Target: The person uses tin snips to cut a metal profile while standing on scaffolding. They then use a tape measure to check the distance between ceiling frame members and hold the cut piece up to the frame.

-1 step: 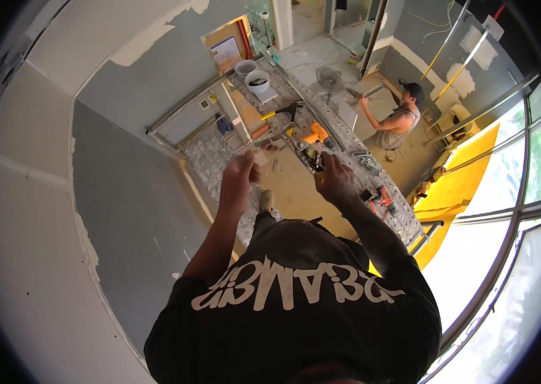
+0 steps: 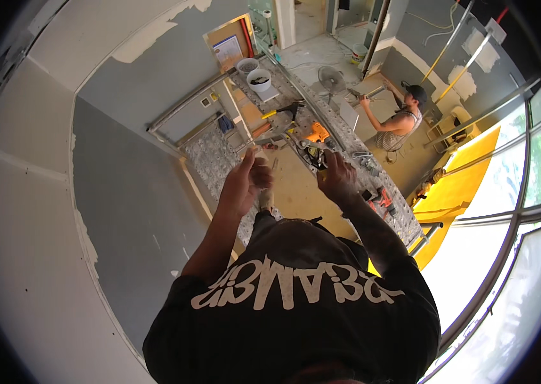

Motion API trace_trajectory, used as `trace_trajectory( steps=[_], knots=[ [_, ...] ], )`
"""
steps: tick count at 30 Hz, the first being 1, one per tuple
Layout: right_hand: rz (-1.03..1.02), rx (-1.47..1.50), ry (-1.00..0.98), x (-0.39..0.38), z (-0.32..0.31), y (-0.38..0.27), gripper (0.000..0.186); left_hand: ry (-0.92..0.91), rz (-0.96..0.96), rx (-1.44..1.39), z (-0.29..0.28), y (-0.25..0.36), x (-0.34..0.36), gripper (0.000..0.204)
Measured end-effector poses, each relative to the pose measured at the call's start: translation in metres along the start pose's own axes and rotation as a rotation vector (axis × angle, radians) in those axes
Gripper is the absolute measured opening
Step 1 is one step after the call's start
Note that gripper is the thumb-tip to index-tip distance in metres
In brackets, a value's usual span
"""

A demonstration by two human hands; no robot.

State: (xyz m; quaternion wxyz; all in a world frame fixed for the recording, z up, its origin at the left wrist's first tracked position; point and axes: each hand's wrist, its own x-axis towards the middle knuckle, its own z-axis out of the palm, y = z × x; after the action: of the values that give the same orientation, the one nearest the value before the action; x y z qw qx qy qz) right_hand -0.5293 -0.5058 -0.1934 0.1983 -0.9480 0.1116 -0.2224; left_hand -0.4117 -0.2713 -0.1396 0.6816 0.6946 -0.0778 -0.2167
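My left hand (image 2: 249, 184) is raised in front of my body with its fingers curled closed. A small pale piece (image 2: 258, 152) shows at its fingertips; its kind is unclear. To the right, my right hand (image 2: 338, 177) is also closed, its fingers bent down, and what they hold is hidden. Just beyond it lies a cluster of dark and metallic tools (image 2: 313, 157), too jumbled to tell apart. An orange power tool (image 2: 317, 132) rests on the perforated metal platform (image 2: 351, 160) past that hand. Nearer me on the platform is a red and black cordless drill (image 2: 383, 200).
A white bucket (image 2: 259, 81) and a black tool with a yellow handle (image 2: 283, 113) sit farther along the platform. Below on the right, another person (image 2: 403, 115) holds a long object near a standing fan (image 2: 331, 79). Grey patched walls rise left; bright windows (image 2: 491, 192) stand right.
My left hand has turned slightly and its fingers have shifted around the pale piece. My right hand has barely moved. The co-worker's raised hand has shifted a little.
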Motion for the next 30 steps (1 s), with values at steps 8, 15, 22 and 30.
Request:
trace_trajectory(
  steps=[8, 15, 22, 30],
  knots=[
    [-0.29, -0.065, 0.187, 0.017, -0.024, -0.004, 0.058, -0.414, -0.211, -0.967, 0.008, 0.012, 0.003, 0.027],
    [-0.051, 0.167, -0.295, 0.007, -0.05, -0.011, 0.074, -0.18, 0.163, -0.61, -0.009, 0.038, 0.008, 0.025],
    [-0.043, 0.459, -0.513, -0.011, -0.051, -0.031, 0.073, -0.119, 0.307, -0.567, 0.001, 0.036, 0.015, 0.022],
    [0.012, 0.532, -0.526, -0.002, -0.058, -0.046, 0.075, -0.086, 0.253, -0.464, 0.015, 0.048, 0.01, 0.016]
  ],
)
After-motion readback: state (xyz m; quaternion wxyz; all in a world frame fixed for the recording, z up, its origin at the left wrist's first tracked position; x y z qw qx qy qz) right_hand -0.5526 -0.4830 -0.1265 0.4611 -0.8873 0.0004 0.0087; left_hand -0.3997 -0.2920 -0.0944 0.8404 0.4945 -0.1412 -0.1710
